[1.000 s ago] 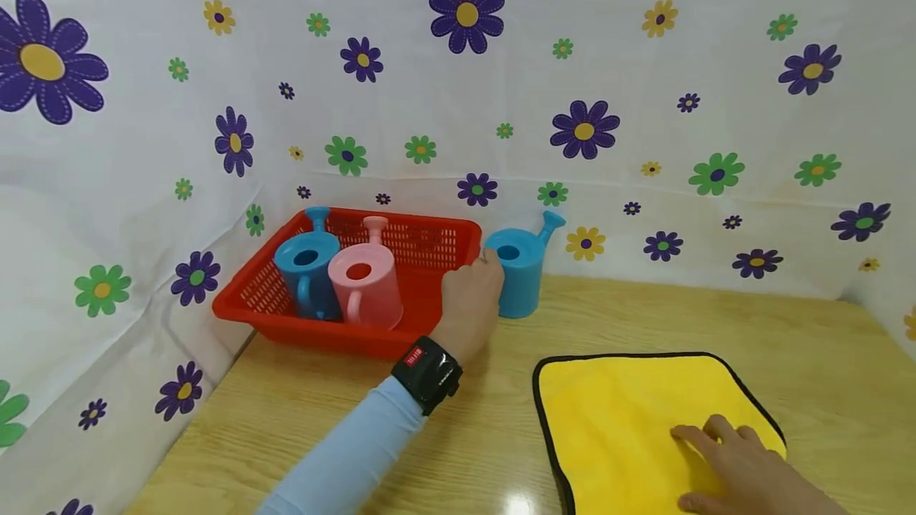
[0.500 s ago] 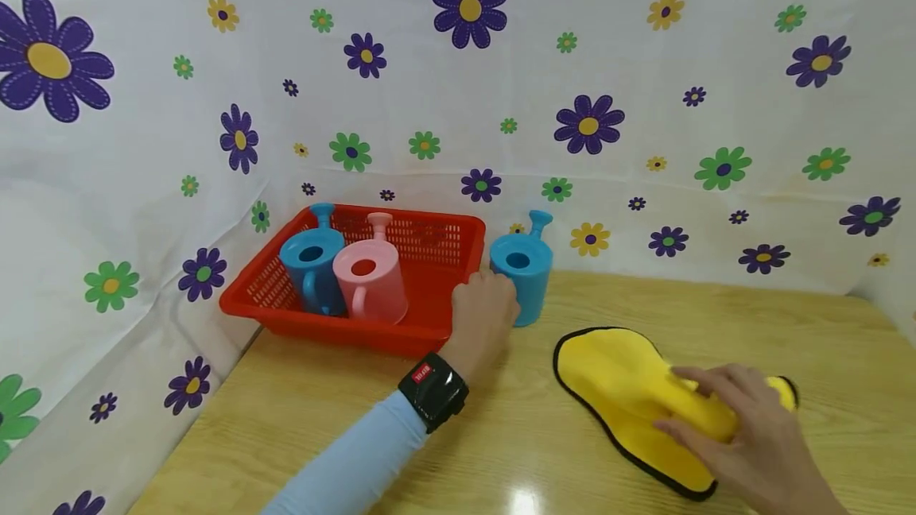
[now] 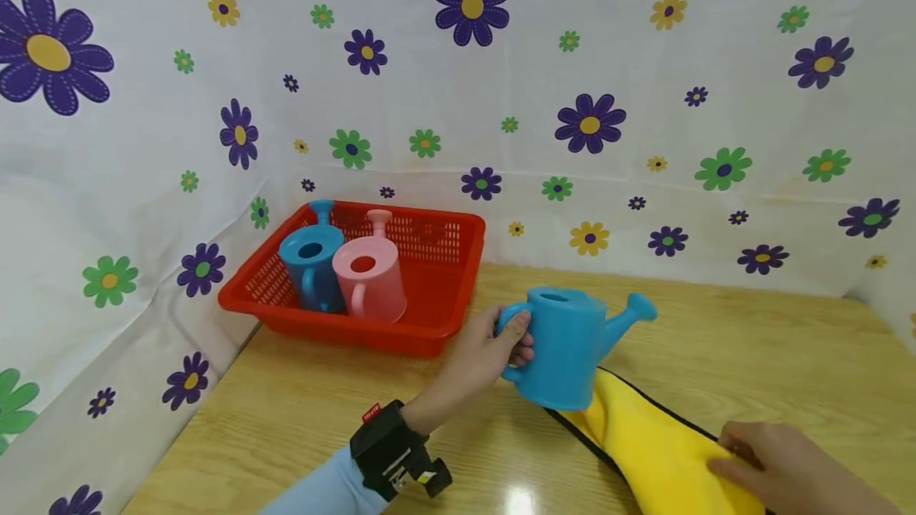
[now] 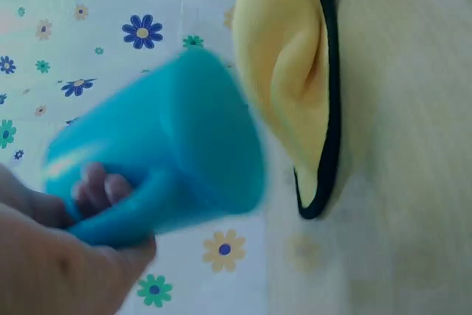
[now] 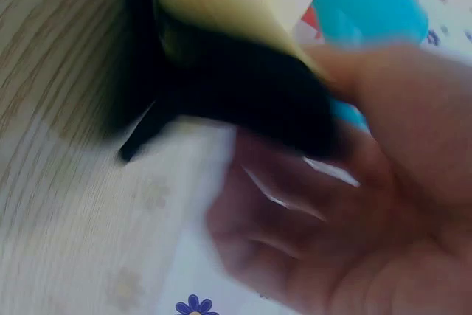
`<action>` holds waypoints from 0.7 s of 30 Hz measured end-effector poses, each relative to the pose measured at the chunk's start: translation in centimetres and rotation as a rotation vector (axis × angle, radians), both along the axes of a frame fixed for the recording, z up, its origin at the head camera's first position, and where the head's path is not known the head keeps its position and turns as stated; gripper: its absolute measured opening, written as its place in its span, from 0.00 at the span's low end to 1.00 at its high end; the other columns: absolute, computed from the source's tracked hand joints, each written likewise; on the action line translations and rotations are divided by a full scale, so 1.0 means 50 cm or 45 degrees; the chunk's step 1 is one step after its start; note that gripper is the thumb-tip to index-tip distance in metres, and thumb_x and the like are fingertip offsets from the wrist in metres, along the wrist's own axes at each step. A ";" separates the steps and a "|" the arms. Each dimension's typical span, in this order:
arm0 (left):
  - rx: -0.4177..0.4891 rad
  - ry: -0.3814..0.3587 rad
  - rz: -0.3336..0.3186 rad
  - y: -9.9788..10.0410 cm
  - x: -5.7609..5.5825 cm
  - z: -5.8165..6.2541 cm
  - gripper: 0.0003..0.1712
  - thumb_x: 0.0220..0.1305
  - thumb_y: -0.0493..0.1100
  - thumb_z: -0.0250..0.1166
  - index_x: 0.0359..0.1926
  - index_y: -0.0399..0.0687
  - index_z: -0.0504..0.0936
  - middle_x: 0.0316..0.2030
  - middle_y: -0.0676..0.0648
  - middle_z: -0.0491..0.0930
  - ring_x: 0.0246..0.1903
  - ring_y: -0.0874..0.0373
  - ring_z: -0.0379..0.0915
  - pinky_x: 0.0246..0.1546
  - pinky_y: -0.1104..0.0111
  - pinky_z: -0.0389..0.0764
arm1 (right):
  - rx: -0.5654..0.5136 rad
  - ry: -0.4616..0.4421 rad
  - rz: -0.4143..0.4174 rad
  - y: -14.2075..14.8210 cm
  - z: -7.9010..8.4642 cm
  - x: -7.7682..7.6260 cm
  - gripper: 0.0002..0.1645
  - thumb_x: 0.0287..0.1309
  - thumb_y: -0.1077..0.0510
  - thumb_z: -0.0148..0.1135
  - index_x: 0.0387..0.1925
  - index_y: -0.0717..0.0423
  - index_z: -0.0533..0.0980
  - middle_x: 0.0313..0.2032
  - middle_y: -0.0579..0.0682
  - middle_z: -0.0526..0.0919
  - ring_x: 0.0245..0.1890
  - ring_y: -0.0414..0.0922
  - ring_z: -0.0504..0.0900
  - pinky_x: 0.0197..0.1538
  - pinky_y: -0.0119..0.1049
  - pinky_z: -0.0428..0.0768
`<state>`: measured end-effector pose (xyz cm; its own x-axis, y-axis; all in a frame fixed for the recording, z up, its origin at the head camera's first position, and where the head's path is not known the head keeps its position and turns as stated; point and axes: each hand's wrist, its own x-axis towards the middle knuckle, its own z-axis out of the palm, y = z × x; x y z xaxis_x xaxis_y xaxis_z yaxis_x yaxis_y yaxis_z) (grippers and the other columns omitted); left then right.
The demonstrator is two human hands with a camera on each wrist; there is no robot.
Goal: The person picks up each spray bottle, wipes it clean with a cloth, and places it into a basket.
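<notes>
A light-blue toy watering can [image 3: 565,348] is lifted off the table, its spout to the right. My left hand [image 3: 497,348] grips its handle, fingers curled through the loop; the left wrist view shows the can's underside [image 4: 221,138] facing the camera. Right of it, my right hand [image 3: 769,459] pinches a yellow cloth [image 3: 665,451] with black edging by its right part, and the cloth slants down to the table behind the can. In the right wrist view the cloth's black edge [image 5: 243,86] lies between thumb and fingers, blurred.
At the back left stands a red basket [image 3: 336,332] with perforated walls. Inside it are a blue watering can [image 3: 315,261] and a pink watering can [image 3: 372,280], both upright. A white flowered curtain [image 3: 401,102] rises behind the wooden table [image 3: 787,340].
My left hand has taken the blue watering can from beside the basket and brought it forward and right. My right hand has gathered up the cloth, which lay flat, and drawn it right.
</notes>
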<state>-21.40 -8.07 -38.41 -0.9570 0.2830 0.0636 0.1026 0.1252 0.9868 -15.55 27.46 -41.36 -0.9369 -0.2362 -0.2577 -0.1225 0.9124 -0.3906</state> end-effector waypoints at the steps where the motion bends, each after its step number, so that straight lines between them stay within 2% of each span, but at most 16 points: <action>1: 0.078 -0.035 -0.017 0.000 0.003 0.000 0.18 0.80 0.49 0.51 0.47 0.36 0.73 0.35 0.46 0.79 0.34 0.62 0.81 0.46 0.65 0.86 | -0.011 0.131 -0.067 -0.003 0.007 0.005 0.14 0.68 0.47 0.64 0.37 0.55 0.80 0.24 0.43 0.74 0.23 0.36 0.67 0.27 0.29 0.66; 3: 0.185 -0.074 -0.069 0.004 0.013 0.000 0.17 0.81 0.48 0.50 0.48 0.35 0.72 0.35 0.48 0.78 0.34 0.63 0.81 0.48 0.65 0.86 | -0.078 0.343 -0.298 -0.023 0.031 0.021 0.15 0.68 0.45 0.64 0.37 0.54 0.81 0.25 0.46 0.78 0.23 0.36 0.67 0.26 0.29 0.65; 5: 0.250 -0.118 -0.133 0.010 0.025 0.000 0.18 0.81 0.48 0.49 0.49 0.35 0.71 0.35 0.50 0.78 0.36 0.64 0.81 0.49 0.66 0.85 | -0.241 0.499 -0.504 -0.053 0.058 0.038 0.19 0.69 0.44 0.64 0.41 0.56 0.81 0.30 0.49 0.83 0.24 0.32 0.69 0.26 0.24 0.70; 6: 0.275 -0.144 -0.166 0.014 0.031 0.000 0.18 0.81 0.49 0.48 0.49 0.36 0.71 0.36 0.51 0.77 0.36 0.64 0.81 0.50 0.67 0.84 | -0.352 0.539 -0.588 -0.073 0.071 0.045 0.20 0.69 0.44 0.64 0.43 0.57 0.81 0.34 0.48 0.84 0.25 0.32 0.72 0.27 0.24 0.74; 8: 0.327 -0.183 -0.228 0.022 0.042 0.000 0.19 0.81 0.51 0.48 0.49 0.37 0.70 0.36 0.51 0.77 0.37 0.65 0.80 0.49 0.69 0.83 | -0.568 0.588 -0.691 -0.117 0.094 0.056 0.20 0.69 0.45 0.64 0.47 0.57 0.80 0.39 0.44 0.84 0.27 0.32 0.76 0.31 0.22 0.79; 9: 0.358 -0.206 -0.259 0.026 0.047 0.001 0.20 0.80 0.52 0.48 0.50 0.38 0.70 0.37 0.51 0.77 0.37 0.65 0.80 0.48 0.70 0.83 | -0.660 0.616 -0.682 -0.140 0.101 0.060 0.18 0.69 0.47 0.64 0.49 0.58 0.80 0.42 0.43 0.82 0.30 0.31 0.77 0.33 0.21 0.80; 11: 0.418 -0.243 -0.304 0.033 0.053 0.001 0.20 0.80 0.54 0.47 0.49 0.39 0.69 0.37 0.52 0.76 0.38 0.65 0.80 0.48 0.71 0.83 | -0.761 0.740 -0.526 -0.181 0.102 0.065 0.17 0.65 0.54 0.69 0.51 0.57 0.80 0.47 0.40 0.78 0.39 0.31 0.78 0.41 0.17 0.80; 12: 0.448 -0.264 -0.315 0.036 0.055 0.001 0.20 0.80 0.55 0.47 0.48 0.41 0.69 0.36 0.52 0.76 0.37 0.65 0.80 0.47 0.72 0.83 | -0.773 0.837 -0.384 -0.195 0.096 0.065 0.19 0.64 0.52 0.70 0.52 0.56 0.81 0.49 0.41 0.78 0.45 0.32 0.77 0.48 0.15 0.77; 13: 0.474 -0.286 -0.318 0.038 0.057 0.002 0.20 0.80 0.55 0.46 0.46 0.42 0.70 0.35 0.52 0.75 0.35 0.65 0.79 0.46 0.72 0.82 | -0.740 0.941 -0.230 -0.207 0.089 0.065 0.21 0.65 0.49 0.69 0.54 0.56 0.81 0.54 0.45 0.77 0.53 0.36 0.74 0.57 0.14 0.70; 15: 0.506 -0.321 -0.316 0.041 0.059 0.002 0.19 0.81 0.56 0.45 0.42 0.45 0.69 0.31 0.53 0.72 0.31 0.66 0.75 0.42 0.73 0.79 | -0.593 1.108 0.076 -0.221 0.067 0.061 0.29 0.68 0.40 0.63 0.60 0.55 0.79 0.63 0.52 0.72 0.65 0.45 0.66 0.71 0.26 0.59; 16: 0.516 -0.335 -0.310 0.042 0.059 0.001 0.19 0.81 0.56 0.45 0.39 0.46 0.67 0.29 0.53 0.70 0.28 0.65 0.72 0.39 0.74 0.77 | -0.511 1.181 0.205 -0.222 0.057 0.058 0.33 0.69 0.36 0.58 0.63 0.54 0.77 0.66 0.56 0.70 0.67 0.49 0.64 0.72 0.29 0.55; 18: 0.510 -0.344 -0.293 0.042 0.058 -0.001 0.20 0.81 0.56 0.44 0.35 0.48 0.65 0.25 0.54 0.64 0.23 0.64 0.64 0.35 0.73 0.72 | -0.336 1.278 0.407 -0.219 0.039 0.047 0.41 0.72 0.30 0.42 0.69 0.53 0.72 0.69 0.63 0.66 0.67 0.58 0.62 0.70 0.44 0.61; 20: 0.486 -0.335 -0.268 0.041 0.055 -0.006 0.21 0.81 0.57 0.45 0.33 0.48 0.62 0.22 0.53 0.59 0.21 0.62 0.57 0.33 0.71 0.66 | -0.192 1.256 0.518 -0.215 0.030 0.041 0.37 0.70 0.37 0.56 0.73 0.50 0.67 0.70 0.62 0.65 0.61 0.57 0.67 0.61 0.46 0.74; 21: 0.472 -0.329 -0.258 0.040 0.053 -0.009 0.21 0.81 0.57 0.45 0.32 0.48 0.61 0.21 0.53 0.57 0.21 0.62 0.55 0.32 0.71 0.65 | -0.165 1.231 0.563 -0.211 0.028 0.038 0.39 0.66 0.43 0.66 0.74 0.50 0.66 0.69 0.61 0.65 0.57 0.55 0.70 0.56 0.43 0.79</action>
